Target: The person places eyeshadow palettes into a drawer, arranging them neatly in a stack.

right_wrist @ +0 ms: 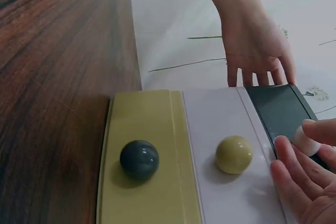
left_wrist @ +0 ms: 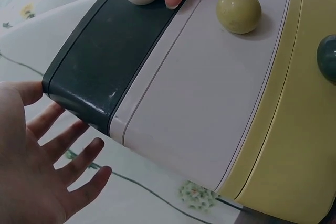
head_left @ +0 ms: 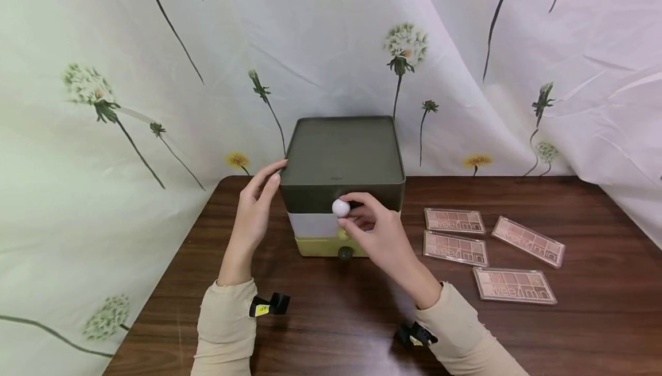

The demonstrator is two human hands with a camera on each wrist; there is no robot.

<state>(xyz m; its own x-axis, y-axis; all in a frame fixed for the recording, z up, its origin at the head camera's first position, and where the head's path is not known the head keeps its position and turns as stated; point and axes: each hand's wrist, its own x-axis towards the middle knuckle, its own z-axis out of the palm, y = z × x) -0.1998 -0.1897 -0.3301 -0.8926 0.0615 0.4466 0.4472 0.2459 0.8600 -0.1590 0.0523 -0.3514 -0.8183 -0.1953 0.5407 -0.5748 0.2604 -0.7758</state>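
A three-tier drawer box point(head_left: 342, 152) stands on the table, with a dark green top tier, a white middle one and a yellow-green bottom one. My right hand point(head_left: 380, 232) pinches the round white knob point(head_left: 341, 208) of the top drawer between thumb and index finger. At the box's left side, my left hand point(head_left: 253, 206) rests with fingers extended, its fingertips at the dark green tier's edge. The yellow-green knob point(left_wrist: 239, 11) sits on the white drawer, and the dark green knob point(right_wrist: 139, 160) on the bottom drawer. All drawers look closed.
Several eyeshadow palettes lie on the table right of the box, among them one palette point(head_left: 455, 221) near the box and another palette point(head_left: 514, 285) toward the front. Behind the wooden table point(head_left: 320, 324) hangs a white cloth point(head_left: 336, 37) printed with dandelions.
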